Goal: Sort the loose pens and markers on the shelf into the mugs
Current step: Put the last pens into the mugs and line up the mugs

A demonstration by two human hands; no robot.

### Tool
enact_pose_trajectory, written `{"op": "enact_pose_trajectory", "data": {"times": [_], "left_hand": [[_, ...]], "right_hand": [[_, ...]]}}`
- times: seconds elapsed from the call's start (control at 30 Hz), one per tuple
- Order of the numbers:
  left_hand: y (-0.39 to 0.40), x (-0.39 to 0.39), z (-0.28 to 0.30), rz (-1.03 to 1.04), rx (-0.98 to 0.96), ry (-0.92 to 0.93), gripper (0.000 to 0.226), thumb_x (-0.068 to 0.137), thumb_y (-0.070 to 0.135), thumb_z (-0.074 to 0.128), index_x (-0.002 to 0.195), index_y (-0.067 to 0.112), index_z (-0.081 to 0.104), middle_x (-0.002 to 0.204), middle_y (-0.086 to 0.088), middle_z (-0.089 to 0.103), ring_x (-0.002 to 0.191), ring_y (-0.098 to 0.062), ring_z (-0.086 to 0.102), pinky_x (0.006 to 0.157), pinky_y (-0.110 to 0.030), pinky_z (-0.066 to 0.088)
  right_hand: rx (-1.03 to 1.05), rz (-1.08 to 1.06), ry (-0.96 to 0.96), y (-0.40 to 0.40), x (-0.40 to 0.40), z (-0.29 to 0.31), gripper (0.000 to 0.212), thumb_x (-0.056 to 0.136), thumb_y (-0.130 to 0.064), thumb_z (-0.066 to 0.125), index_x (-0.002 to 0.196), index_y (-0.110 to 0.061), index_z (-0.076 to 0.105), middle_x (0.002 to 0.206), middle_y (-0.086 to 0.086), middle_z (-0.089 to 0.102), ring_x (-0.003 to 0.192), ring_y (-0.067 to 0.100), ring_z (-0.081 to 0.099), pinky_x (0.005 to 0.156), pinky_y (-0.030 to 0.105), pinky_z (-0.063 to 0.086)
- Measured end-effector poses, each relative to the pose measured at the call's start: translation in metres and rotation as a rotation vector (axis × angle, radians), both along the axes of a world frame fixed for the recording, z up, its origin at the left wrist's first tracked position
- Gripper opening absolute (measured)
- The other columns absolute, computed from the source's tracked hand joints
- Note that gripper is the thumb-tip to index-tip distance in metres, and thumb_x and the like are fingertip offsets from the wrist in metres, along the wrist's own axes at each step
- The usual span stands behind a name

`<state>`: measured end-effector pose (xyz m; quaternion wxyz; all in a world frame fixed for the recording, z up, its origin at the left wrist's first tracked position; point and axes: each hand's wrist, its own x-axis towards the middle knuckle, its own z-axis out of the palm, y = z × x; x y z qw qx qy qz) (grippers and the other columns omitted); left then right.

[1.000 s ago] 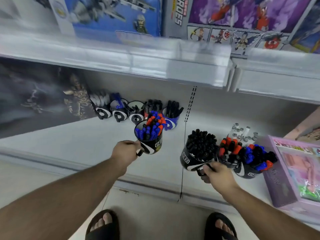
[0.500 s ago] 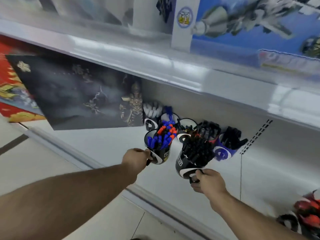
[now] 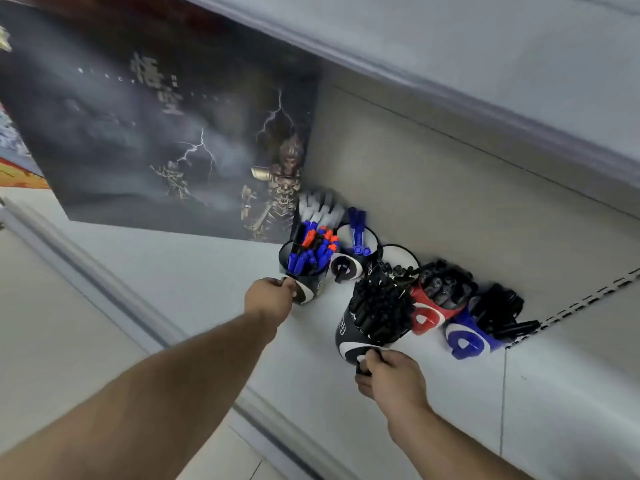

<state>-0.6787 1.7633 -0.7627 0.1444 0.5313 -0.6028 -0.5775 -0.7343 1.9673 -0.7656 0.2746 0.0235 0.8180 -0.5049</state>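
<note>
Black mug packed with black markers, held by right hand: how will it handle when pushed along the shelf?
Probably heavy for its size: the black mug is crammed with black markers. Likely top-heavy, since they stand well above the rim. The right hand grips its handle, which should steady it.

Single head cam, tilting: looking forward and down at the white shelf (image 3: 207, 289) from close above, both forearms reaching in from the bottom edge.

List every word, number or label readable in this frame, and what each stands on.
"悟空": large dark lightning-scene poster box, upper centre.
Small line of letters beside those characters: too blurred to read.
White print on black marker-filled mug: blurred, unreadable.
Print on black mug of blue and orange markers: unreadable.
</note>
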Motion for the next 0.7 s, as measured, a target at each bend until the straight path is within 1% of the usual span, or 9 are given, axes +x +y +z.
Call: {"op": "enact_pose_trajectory", "data": {"times": [0.07, 0.17, 0.2, 0.3, 0.4, 0.5, 0.6, 0.67, 0.7], "left_hand": [[-0.001, -0.003, -0.007, -0.026, -0.019, -0.007, 0.027, 0.095, 0.031, 0.056, 0.082, 0.012, 0.070, 0.081, -0.008, 0.066, 0.062, -0.021, 0.050, 0.052, -0.024, 0.037], [-0.002, -0.010, -0.008, -0.033, -0.051, -0.006, 0.026, 0.096, 0.029, 0.056, 0.077, 0.014, 0.066, 0.080, -0.006, 0.064, 0.067, -0.020, 0.051, 0.056, -0.025, 0.038], [-0.002, -0.013, -0.007, -0.040, -0.061, -0.014, 0.025, 0.097, 0.029, 0.056, 0.080, 0.013, 0.066, 0.081, -0.006, 0.064, 0.068, -0.019, 0.051, 0.058, -0.025, 0.038], [-0.003, -0.021, -0.009, -0.068, -0.083, -0.058, 0.027, 0.097, 0.032, 0.054, 0.093, 0.009, 0.068, 0.087, -0.007, 0.064, 0.074, -0.021, 0.054, 0.064, -0.025, 0.038], [-0.006, -0.027, -0.010, -0.102, -0.104, -0.084, 0.030, 0.097, 0.032, 0.052, 0.097, 0.008, 0.069, 0.088, -0.010, 0.065, 0.080, -0.027, 0.055, 0.068, -0.025, 0.040], [-0.011, -0.031, -0.009, -0.138, -0.107, -0.094, 0.032, 0.097, 0.031, 0.050, 0.100, 0.006, 0.070, 0.092, -0.013, 0.068, 0.078, -0.027, 0.055, 0.067, -0.026, 0.041], [-0.014, -0.031, -0.009, -0.168, -0.117, -0.097, 0.031, 0.096, 0.030, 0.050, 0.103, 0.006, 0.068, 0.095, -0.013, 0.067, 0.074, -0.024, 0.054, 0.062, -0.025, 0.040], [-0.011, -0.028, -0.007, -0.151, -0.138, -0.109, 0.030, 0.093, 0.033, 0.054, 0.109, 0.008, 0.060, 0.106, -0.009, 0.059, 0.076, -0.022, 0.054, 0.062, -0.025, 0.042], [-0.007, -0.024, -0.004, -0.133, -0.155, -0.123, 0.034, 0.091, 0.035, 0.058, 0.115, 0.010, 0.055, 0.117, -0.007, 0.051, 0.083, -0.024, 0.055, 0.068, -0.027, 0.045]], "right_hand": [[-0.006, 0.004, -0.015, -0.012, -0.001, -0.007, 0.018, 0.092, -0.011, 0.056, 0.080, -0.005, 0.068, 0.052, -0.003, 0.055, 0.052, 0.021, 0.052, 0.063, 0.033, 0.045], [-0.050, -0.027, -0.048, -0.033, -0.004, -0.014, 0.020, 0.091, -0.010, 0.058, 0.074, -0.012, 0.068, 0.049, -0.005, 0.056, 0.053, 0.023, 0.051, 0.065, 0.037, 0.046], [-0.065, -0.038, -0.064, -0.041, -0.006, -0.015, 0.020, 0.090, -0.010, 0.058, 0.073, -0.013, 0.067, 0.049, -0.004, 0.056, 0.052, 0.023, 0.051, 0.065, 0.037, 0.046], [-0.137, -0.075, -0.132, -0.061, -0.014, -0.017, 0.024, 0.090, -0.004, 0.054, 0.070, -0.015, 0.060, 0.060, 0.001, 0.054, 0.048, 0.019, 0.050, 0.062, 0.033, 0.044], [-0.144, -0.095, -0.178, -0.075, -0.022, -0.016, 0.018, 0.092, -0.005, 0.050, 0.083, -0.014, 0.063, 0.071, 0.002, 0.056, 0.055, 0.019, 0.056, 0.066, 0.032, 0.047], [-0.118, -0.070, -0.178, -0.080, -0.027, -0.017, 0.018, 0.093, -0.006, 0.048, 0.085, -0.015, 0.061, 0.079, 0.003, 0.060, 0.068, 0.022, 0.063, 0.070, 0.034, 0.047], [-0.107, -0.034, -0.165, -0.080, -0.026, -0.017, 0.018, 0.094, -0.006, 0.047, 0.086, -0.017, 0.059, 0.087, 0.000, 0.061, 0.067, 0.018, 0.063, 0.072, 0.032, 0.046], [-0.085, 0.001, -0.136, -0.077, -0.025, -0.011, 0.016, 0.096, -0.009, 0.049, 0.087, -0.017, 0.060, 0.082, -0.001, 0.060, 0.067, 0.016, 0.062, 0.073, 0.031, 0.046], [-0.064, 0.025, -0.120, -0.072, -0.024, -0.006, 0.015, 0.097, -0.012, 0.051, 0.087, -0.016, 0.061, 0.079, -0.001, 0.060, 0.069, 0.018, 0.062, 0.073, 0.031, 0.047]]}}
